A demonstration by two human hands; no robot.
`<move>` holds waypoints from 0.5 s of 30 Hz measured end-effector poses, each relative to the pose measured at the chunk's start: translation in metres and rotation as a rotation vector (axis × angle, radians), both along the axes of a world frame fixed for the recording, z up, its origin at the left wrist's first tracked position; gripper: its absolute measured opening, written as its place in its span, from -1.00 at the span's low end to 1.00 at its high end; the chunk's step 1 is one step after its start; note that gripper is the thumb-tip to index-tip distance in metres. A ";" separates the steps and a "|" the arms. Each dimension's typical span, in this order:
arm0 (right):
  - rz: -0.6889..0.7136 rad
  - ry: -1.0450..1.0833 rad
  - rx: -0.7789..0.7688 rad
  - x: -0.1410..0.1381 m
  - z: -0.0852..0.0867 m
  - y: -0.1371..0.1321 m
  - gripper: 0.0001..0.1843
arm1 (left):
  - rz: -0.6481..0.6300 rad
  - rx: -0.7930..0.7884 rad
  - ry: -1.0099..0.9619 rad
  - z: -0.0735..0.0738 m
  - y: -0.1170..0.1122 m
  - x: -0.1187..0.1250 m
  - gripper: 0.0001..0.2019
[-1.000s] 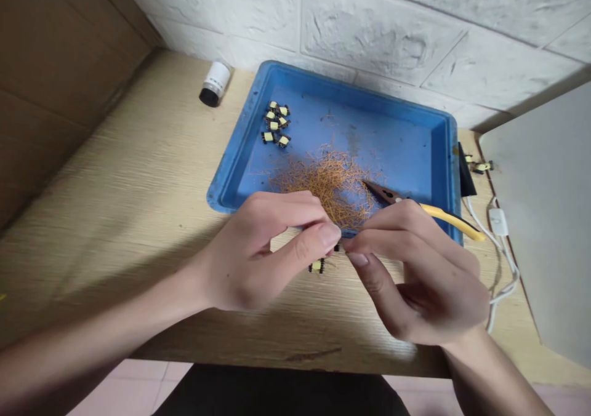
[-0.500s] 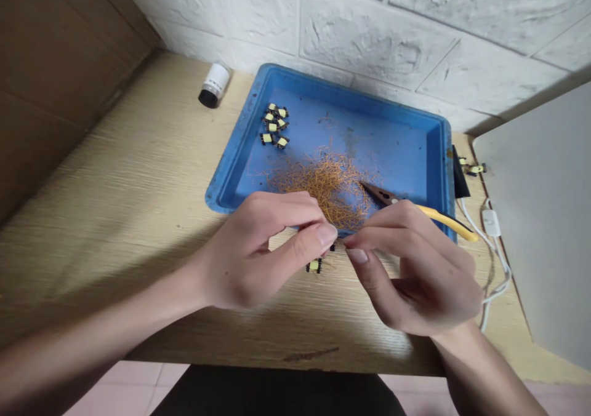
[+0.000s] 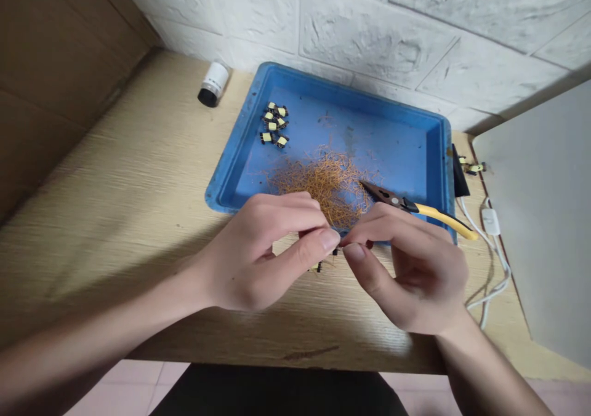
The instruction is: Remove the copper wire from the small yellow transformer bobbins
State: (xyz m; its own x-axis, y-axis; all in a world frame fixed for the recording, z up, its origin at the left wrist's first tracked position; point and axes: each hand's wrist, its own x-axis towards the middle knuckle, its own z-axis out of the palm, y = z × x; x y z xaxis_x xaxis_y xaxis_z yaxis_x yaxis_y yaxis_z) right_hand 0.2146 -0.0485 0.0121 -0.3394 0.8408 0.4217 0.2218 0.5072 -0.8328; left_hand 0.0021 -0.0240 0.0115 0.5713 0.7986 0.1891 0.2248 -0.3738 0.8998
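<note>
My left hand [image 3: 272, 250] is closed in a pinch, thumb against the bent forefinger; what it grips is mostly hidden. Fingertip to fingertip with it, my right hand [image 3: 406, 262] also pinches something too small to make out. Just below the fingertips, partly covered, a small yellow-and-black coil component [image 3: 316, 267] lies on the table. Beyond the hands, a heap of thin copper-coloured wire bits [image 3: 323, 179] fills the near part of a blue tray [image 3: 392, 105]. Pliers with yellow handles [image 3: 436, 213] lie across the tray's near right corner.
Several yellow-and-black coil components [image 3: 272, 126] are grouped in the tray's left part. A bottle with a black cap [image 3: 214, 84] lies on the table [image 3: 138, 176] at the back left. White cable with a switch [image 3: 490, 221] runs along the right, beside a white panel [image 3: 545, 219].
My right hand has shifted slightly left, bringing its fingertips against those of my left hand. The coil component below is now more covered. The pliers have not moved.
</note>
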 end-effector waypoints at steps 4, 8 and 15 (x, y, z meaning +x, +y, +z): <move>-0.016 -0.005 -0.101 0.000 0.000 0.000 -0.80 | -0.001 0.008 -0.029 -0.001 0.000 0.000 -0.62; -0.029 -0.032 -0.166 -0.002 0.000 -0.001 -0.76 | -0.028 0.012 -0.015 -0.001 0.001 -0.001 -0.63; -0.012 0.013 -0.271 -0.003 0.001 0.000 -0.75 | -0.029 0.052 -0.053 -0.005 0.000 0.001 -0.67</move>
State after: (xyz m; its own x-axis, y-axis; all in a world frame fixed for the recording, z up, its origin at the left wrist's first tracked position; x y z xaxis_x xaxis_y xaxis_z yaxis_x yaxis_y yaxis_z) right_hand 0.2111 -0.0490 0.0136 -0.3246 0.9277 0.1845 0.2152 0.2624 -0.9407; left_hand 0.0027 -0.0244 0.0062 0.5825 0.7701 0.2602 0.1655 -0.4257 0.8896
